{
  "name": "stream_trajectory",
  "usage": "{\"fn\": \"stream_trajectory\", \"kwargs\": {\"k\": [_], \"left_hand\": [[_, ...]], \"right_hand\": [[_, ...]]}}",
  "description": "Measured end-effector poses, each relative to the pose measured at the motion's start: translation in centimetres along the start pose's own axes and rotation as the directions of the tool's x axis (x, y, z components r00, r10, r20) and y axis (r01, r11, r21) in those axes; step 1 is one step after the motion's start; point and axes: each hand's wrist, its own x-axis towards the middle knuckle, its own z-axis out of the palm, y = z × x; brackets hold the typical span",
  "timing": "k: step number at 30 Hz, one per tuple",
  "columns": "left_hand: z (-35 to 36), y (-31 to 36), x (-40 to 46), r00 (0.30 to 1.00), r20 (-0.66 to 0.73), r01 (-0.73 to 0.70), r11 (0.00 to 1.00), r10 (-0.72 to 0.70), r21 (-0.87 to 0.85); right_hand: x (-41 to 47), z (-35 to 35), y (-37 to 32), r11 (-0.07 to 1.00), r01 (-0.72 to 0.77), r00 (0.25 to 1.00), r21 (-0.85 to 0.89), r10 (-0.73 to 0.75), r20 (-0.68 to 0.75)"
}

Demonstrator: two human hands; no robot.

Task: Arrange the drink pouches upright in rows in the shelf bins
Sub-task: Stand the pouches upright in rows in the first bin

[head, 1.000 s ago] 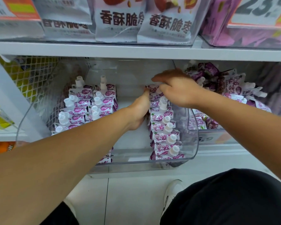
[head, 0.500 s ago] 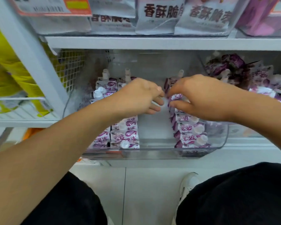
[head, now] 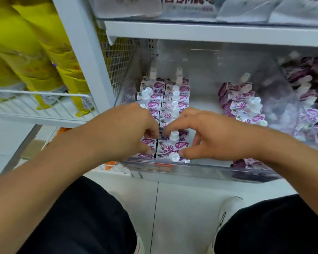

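My knees in black shorts point(head: 84, 220) and a white shoe point(head: 228, 211) sit nearest, above the pale floor. Just past them is the clear front lip of the bin point(head: 200, 171). My left hand point(head: 128, 131) and right hand point(head: 207, 136) meet over the front of the two left rows of pouches point(head: 173, 110), covering the nearest ones. My left fingers curl down among the front pouches; what they grip I cannot tell. My right thumb and fingers pinch around the front pouch point(head: 171, 146). The third row point(head: 244, 107) leans loosely at the bin's right. Beyond it a jumbled heap point(head: 312, 79) fills the next bin; yellow packs point(head: 35, 52) hang far left. Half a second ago my hands hovered mid-bin; now they are at the left rows.
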Motion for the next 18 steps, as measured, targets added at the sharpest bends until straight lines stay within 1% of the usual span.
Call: {"fn": "stream_trajectory", "kwargs": {"k": [2,4,6,7,9,11,12,14,15,17,18], "left_hand": [[-0.1,0.0,0.2,1.0,0.028,-0.013,1.0,0.013,-0.006],[-0.3,-0.3,0.2,0.997,0.063,-0.036,0.999,0.037,-0.009],[-0.4,-0.5,0.5,0.994,0.089,-0.072,0.997,0.07,0.016],[-0.5,-0.5,0.7,0.992,0.086,-0.097,0.995,0.095,0.02],[-0.5,-0.3,1.3,0.985,0.084,-0.153,0.987,0.149,0.047],[-0.1,0.0,2.4,0.978,0.109,-0.186,0.981,0.178,0.061],[0.0,0.1,2.8,0.977,0.114,-0.184,0.982,0.178,0.045],[0.4,0.1,3.3,0.981,0.1,-0.169,0.985,0.165,0.031],[0.8,-0.2,3.3,0.983,0.09,-0.161,0.986,0.158,0.032],[1.2,-0.6,3.6,0.986,0.049,-0.164,0.985,0.162,0.044],[1.6,-0.7,3.7,0.987,0.058,-0.152,0.986,0.149,0.061]], "right_hand": [[0.5,-1.1,-0.3,1.0,-0.004,0.991,-0.005,0.005,0.134],[1.0,-1.7,-0.5,0.999,-0.006,0.978,-0.039,0.014,0.21],[1.3,-1.8,-0.6,0.99,0.009,0.982,-0.139,0.018,0.188],[1.2,-1.8,-0.7,0.988,0.009,0.987,-0.152,0.016,0.162],[0.4,-2.0,-0.3,0.998,-0.03,0.996,-0.052,0.034,0.081],[-0.8,-2.0,0.3,0.991,-0.125,0.992,0.043,0.126,-0.025],[-1.2,-1.8,0.7,0.98,-0.191,0.98,0.051,0.193,-0.037],[-1.6,-0.9,0.9,0.947,-0.316,0.949,0.064,0.315,0.023],[-1.5,-0.4,0.8,0.932,-0.352,0.936,0.082,0.348,0.057],[-1.0,0.5,0.5,0.925,-0.369,0.929,0.094,0.362,0.081],[-0.8,0.7,0.4,0.925,-0.369,0.928,0.088,0.363,0.078]]}}
